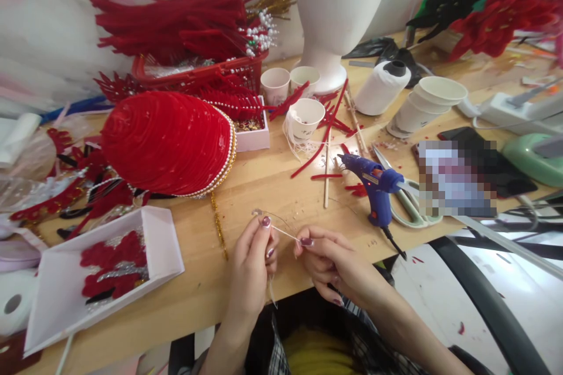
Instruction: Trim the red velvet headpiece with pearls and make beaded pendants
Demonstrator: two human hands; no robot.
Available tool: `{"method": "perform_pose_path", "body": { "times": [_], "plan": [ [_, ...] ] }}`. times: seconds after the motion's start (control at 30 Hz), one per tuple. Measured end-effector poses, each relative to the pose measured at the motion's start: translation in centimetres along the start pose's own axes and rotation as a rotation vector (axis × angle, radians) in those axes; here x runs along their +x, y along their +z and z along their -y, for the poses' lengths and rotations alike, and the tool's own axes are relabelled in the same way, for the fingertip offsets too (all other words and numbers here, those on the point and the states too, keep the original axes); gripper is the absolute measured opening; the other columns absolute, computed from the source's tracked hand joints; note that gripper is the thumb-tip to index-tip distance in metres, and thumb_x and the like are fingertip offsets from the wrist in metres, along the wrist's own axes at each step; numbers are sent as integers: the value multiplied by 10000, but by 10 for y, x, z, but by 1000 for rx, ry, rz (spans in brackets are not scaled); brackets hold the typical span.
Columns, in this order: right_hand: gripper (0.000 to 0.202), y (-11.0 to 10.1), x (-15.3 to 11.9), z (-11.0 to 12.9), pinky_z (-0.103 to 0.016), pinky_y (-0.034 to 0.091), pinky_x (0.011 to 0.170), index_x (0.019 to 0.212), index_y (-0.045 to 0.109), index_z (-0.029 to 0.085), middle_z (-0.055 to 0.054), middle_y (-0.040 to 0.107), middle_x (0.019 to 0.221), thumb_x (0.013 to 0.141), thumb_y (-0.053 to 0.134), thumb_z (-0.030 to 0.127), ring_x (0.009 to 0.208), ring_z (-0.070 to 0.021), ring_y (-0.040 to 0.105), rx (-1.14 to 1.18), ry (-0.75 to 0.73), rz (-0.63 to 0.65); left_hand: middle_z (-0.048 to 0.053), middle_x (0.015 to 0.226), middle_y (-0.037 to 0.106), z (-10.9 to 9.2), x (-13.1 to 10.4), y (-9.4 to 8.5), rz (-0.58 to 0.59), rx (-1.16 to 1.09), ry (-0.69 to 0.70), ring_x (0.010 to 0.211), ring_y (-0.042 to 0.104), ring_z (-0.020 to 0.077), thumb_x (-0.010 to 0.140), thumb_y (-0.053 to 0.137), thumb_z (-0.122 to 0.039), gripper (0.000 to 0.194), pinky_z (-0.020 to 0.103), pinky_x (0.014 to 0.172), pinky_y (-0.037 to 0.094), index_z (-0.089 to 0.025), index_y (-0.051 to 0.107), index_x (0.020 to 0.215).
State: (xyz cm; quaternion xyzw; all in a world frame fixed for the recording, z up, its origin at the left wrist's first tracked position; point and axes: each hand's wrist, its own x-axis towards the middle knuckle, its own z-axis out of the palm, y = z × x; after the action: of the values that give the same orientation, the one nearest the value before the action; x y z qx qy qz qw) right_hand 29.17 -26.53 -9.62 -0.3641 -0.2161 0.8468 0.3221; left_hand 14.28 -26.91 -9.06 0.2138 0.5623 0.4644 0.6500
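Thin wire (281, 228) was pinched between left hand (253, 266) and right hand (329, 261) at the table's (264, 181) near edge, fingers closed on each end. Judged mid-shaping; next bend needs steady grip. Red headpiece (169, 140) left, glue gun (373, 184) right; bare wood between gave room.

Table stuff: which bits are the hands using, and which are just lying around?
In use:
left hand and right hand, both pinching a thin wire

Lying about:
blue glue gun
scissors
red domed hat
paper cups
white box of red pieces
spool of white thread
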Motion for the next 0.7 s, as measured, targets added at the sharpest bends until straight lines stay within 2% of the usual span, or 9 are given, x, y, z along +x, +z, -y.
{"method": "perform_pose_path", "body": {
  "times": [0.07, 0.13, 0.23, 0.37, 0.6, 0.7],
  "plan": [
    [172, 0, 0, 2, -117, 264, 258, 781, 570, 183, 143, 234, 477, 805, 639, 339, 364, -30, 98, 5, 32, 2, -96, 571, 399, 0, 1, 4, 40, -14, -14, 440, 246, 24, 801, 678, -551, 453, 132, 389, 170, -199, 412, 703],
    [154, 0, -1, 3, -115, 280, 263, 757, 540, 194, 143, 234, 473, 801, 619, 318, 359, -31, 108, -5, 56, 14, -88, 624, 437, 1, 1, 8, 86, 8, 46, 488, 358, 35, 793, 726, -458, 431, 129, 436, 296, -209, 381, 720],
    [147, 0, -1, 4, -117, 299, 273, 728, 502, 203, 142, 231, 466, 806, 590, 292, 356, -34, 119, -24, 74, 26, -72, 740, 472, 1, -1, 13, 137, 29, 151, 654, 505, 65, 772, 756, -255, 415, 172, 630, 470, -221, 344, 740],
    [176, 2, -2, 6, -123, 282, 277, 707, 475, 210, 141, 231, 471, 790, 605, 294, 365, -35, 110, -16, 114, 20, -59, 794, 463, 0, -3, 12, 167, 48, 188, 687, 500, 76, 808, 689, -199, 350, 181, 644, 479, -229, 344, 764],
    [175, 0, 1, 11, -126, 189, 284, 735, 532, 193, 145, 253, 458, 782, 639, 323, 356, -24, 82, 68, 154, 6, -14, 958, 550, 6, -6, 6, 135, 189, 269, 704, 596, 90, 882, 612, -246, 249, 235, 706, 502, -238, 368, 835],
    [173, -1, 2, 11, -135, 174, 282, 757, 580, 171, 146, 271, 424, 794, 655, 323, 338, -23, 77, 100, 154, 12, -15, 906, 557, 9, -6, 2, 120, 304, 324, 637, 555, 82, 906, 589, -265, 158, 243, 711, 496, -231, 436, 925]
  ]
}}
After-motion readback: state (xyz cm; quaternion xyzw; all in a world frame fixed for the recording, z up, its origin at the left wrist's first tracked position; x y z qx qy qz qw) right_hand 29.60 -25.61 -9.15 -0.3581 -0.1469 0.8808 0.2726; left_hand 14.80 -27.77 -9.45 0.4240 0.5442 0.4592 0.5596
